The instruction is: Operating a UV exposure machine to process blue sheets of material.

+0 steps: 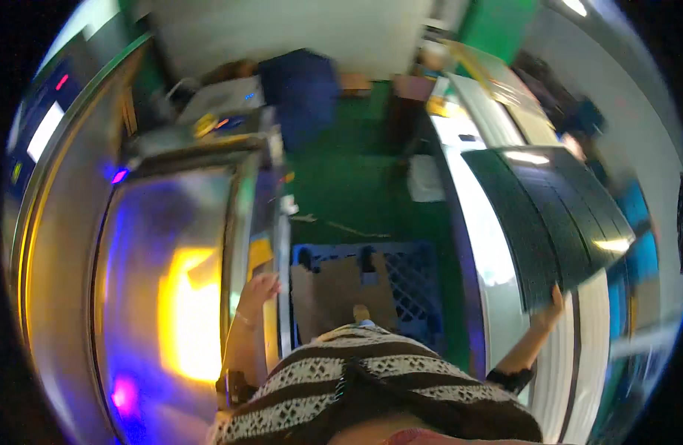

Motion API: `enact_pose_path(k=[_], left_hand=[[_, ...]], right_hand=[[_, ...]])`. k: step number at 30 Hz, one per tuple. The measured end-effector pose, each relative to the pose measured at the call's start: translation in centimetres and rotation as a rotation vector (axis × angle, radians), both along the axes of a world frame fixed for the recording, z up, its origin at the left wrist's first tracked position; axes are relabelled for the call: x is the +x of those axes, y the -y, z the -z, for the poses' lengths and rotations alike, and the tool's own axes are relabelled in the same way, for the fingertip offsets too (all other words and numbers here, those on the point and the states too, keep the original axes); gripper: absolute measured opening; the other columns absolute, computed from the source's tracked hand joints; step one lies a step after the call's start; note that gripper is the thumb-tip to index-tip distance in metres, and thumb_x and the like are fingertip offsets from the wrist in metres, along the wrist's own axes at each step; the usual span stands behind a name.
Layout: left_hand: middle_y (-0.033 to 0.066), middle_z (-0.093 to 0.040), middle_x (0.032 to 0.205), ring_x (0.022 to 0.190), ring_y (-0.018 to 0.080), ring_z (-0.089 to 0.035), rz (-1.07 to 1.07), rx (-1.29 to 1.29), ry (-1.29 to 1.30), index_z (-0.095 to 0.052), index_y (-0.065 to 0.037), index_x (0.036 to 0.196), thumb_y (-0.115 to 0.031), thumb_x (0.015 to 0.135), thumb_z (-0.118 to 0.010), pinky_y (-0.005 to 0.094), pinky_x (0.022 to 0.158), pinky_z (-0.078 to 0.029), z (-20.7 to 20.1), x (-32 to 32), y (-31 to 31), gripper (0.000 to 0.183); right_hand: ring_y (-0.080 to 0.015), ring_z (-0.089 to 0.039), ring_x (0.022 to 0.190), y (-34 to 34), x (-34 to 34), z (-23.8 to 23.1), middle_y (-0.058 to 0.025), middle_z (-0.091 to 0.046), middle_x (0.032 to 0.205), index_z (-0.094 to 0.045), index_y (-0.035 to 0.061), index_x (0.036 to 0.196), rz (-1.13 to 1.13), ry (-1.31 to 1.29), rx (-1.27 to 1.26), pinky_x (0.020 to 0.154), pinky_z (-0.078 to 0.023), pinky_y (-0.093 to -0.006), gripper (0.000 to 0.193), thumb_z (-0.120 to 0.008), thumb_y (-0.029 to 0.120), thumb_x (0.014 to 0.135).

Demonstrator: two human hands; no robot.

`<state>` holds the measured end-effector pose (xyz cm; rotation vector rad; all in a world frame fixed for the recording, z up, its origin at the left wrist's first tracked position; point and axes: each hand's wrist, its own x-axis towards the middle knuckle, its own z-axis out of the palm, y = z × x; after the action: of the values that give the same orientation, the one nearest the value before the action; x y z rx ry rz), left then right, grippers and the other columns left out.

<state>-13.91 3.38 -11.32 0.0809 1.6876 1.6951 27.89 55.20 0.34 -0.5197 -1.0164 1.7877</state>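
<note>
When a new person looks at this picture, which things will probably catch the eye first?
Probably the bright yellow glow on the shiny surface at the left. Next comes the large dark panel with lengthwise lines at the right, its near edge at the person's right hand. Low in the middle, a blue lattice platform stands out against the green floor.

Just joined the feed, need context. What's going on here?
A person stands between a glossy surface on the left and a bright bench on the right. The right hand appears to grip the near edge of a dark panel at the bench. The left hand is near the glossy surface, with nothing clearly visible in it.
</note>
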Motion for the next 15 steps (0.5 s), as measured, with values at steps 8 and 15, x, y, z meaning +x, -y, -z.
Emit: enact_pose_path(k=[8, 15], left_hand=[[0.0158, -0.043, 0.128, 0.114, 0.0307, -0.045, -0.350, 0.341, 0.019, -0.039, -0.001, 0.126, -0.053, 0.089, -0.030, 0.0405, 0.094, -0.035, -7.0, 11.6, 8.8, 0.064], [0.0159, -0.046, 0.126, 0.106, 0.0313, -0.052, -0.617, 0.770, -0.174, -0.035, 0.001, 0.128, -0.069, 0.080, -0.023, 0.0482, 0.092, -0.038, -13.5, 27.0, 12.0, 0.086]], right_hand=[[-0.0339, -0.049, 0.106, 0.8, -15.7, 3.3, -0.0180, -0.049, 0.119, -0.039, -0.0088, 0.121, -0.593, -0.119, 0.170, 0.093, -0.038, -0.0464, 0.060, -0.060, 0.010, 0.068], [-0.0264, -0.052, 0.102, 13.8, -34.3, 1.3, -0.0120, -0.052, 0.115, -0.039, -0.0021, 0.124, -1.415, 0.209, 0.126, 0.089, -0.041, -0.0373, 0.072, -0.064, 0.005, 0.057]])
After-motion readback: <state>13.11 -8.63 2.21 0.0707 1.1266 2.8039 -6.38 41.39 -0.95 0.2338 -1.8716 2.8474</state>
